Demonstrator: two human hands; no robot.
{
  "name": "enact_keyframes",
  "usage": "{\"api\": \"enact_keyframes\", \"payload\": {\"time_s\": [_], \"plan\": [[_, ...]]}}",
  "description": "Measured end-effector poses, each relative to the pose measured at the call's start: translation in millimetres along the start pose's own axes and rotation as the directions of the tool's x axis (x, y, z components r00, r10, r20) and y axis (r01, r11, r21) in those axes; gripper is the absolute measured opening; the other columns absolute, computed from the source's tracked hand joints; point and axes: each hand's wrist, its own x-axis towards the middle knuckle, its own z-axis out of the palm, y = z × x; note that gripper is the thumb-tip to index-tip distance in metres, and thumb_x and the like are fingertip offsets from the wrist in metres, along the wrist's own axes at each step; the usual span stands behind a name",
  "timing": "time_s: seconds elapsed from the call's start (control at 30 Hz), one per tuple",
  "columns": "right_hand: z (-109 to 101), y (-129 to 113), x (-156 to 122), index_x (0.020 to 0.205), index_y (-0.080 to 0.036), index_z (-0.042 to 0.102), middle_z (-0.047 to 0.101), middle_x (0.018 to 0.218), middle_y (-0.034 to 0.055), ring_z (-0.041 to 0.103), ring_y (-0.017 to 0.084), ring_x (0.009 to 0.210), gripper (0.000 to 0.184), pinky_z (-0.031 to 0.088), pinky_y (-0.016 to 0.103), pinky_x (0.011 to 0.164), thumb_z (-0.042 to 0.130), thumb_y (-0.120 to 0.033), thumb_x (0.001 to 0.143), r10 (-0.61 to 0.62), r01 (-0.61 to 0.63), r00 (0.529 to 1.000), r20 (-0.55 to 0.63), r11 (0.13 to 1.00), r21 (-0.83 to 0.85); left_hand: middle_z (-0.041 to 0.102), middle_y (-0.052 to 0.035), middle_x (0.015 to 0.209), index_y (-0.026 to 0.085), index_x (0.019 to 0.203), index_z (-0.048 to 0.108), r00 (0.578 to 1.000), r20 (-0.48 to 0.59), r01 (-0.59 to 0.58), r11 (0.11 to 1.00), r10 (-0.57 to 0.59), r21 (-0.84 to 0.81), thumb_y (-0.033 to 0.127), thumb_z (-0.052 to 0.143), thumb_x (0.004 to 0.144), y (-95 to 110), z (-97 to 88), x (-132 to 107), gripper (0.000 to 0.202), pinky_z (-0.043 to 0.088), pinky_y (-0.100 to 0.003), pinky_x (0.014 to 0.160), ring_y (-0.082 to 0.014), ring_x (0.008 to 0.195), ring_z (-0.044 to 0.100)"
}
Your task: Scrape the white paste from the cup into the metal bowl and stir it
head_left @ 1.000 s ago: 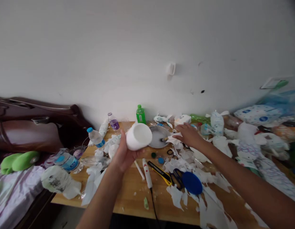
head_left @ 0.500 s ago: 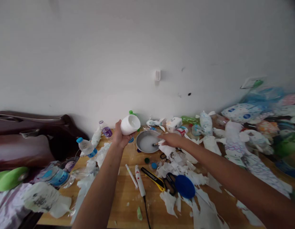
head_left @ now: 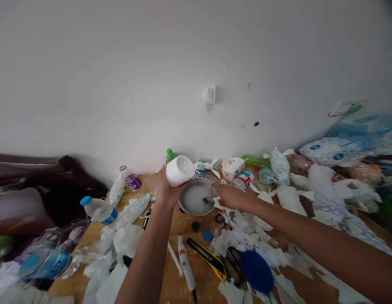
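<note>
My left hand (head_left: 168,191) is wrapped round a white tub (head_left: 179,171), tilted with its round opening toward me, just left of and above a metal bowl (head_left: 187,207). Milky white liquid (head_left: 197,196) fills the bowl. In my right hand (head_left: 227,196) is a brush (head_left: 209,199), its dark tip dipped at the right side of the liquid. The fingers are closed on the handle, which is mostly hidden. Behind the tub stands a bottle with a green cap (head_left: 169,153).
A white glue gun (head_left: 185,261), a yellow-black utility knife (head_left: 208,258), dark scissors (head_left: 234,264) and a blue disc (head_left: 256,271) lie in front. Torn white paper (head_left: 243,234) spreads across the right. Plastic bottles, including a blue-capped bottle (head_left: 99,210), stand left; paper-wrapped bottles (head_left: 279,166) crowd the right.
The view has shifted a little closer to the table. My left hand has brought the white tub slightly right and down, nearer the bowl. The brush stays in the liquid.
</note>
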Motion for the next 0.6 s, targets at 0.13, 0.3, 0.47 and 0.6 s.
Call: {"api": "enact_keyframes", "payload": {"time_s": [0.13,0.3,0.47,0.6], "plan": [[-2,-16,8,0.120,-0.009,0.062,0.067,0.119,0.0219,0.066,0.033,0.106,0.039,0.051,0.036,0.082,0.060,-0.008,0.081,0.052,-0.042,0.997,0.050,0.982,-0.183,0.064,-0.0099,0.128,0.027,0.135,0.057,1.000,0.000,-0.021,0.999,0.021,-0.041,0.056,0.048,0.097,-11,-4.4,12,0.048,0.064,-0.040,0.071,-0.0307,0.107,0.065],[-3,-24,8,0.131,-0.012,0.056,0.073,0.104,0.0165,0.072,0.028,0.086,0.049,0.049,0.033,0.070,0.048,0.000,0.085,0.131,-0.108,0.980,0.150,0.982,-0.152,0.061,-0.0105,0.132,0.027,0.136,0.055,0.998,-0.054,0.009,0.999,-0.011,-0.047,0.054,0.048,0.098,-14,-15.0,22,0.047,0.063,-0.039,0.069,-0.0305,0.107,0.065],[-3,-22,-4,0.125,-0.014,0.061,0.070,0.114,0.0177,0.070,0.032,0.097,0.053,0.052,0.036,0.075,0.054,0.003,0.076,0.122,-0.086,0.982,0.144,0.967,-0.239,0.061,-0.0119,0.132,0.027,0.139,0.052,0.997,-0.071,-0.007,1.000,0.006,-0.015,0.056,0.051,0.096,-13,-25.4,24,0.052,0.063,-0.040,0.071,-0.0312,0.109,0.064],[-5,-33,-14,0.128,-0.016,0.062,0.073,0.106,0.0186,0.070,0.035,0.097,0.052,0.053,0.038,0.072,0.052,0.002,0.080,0.161,-0.123,0.983,0.093,0.938,-0.324,0.060,-0.0092,0.133,0.031,0.138,0.053,0.998,-0.033,-0.060,0.998,0.060,-0.011,0.052,0.050,0.097,-17,-25.7,14,0.046,0.063,-0.040,0.072,-0.0297,0.108,0.064]]}}
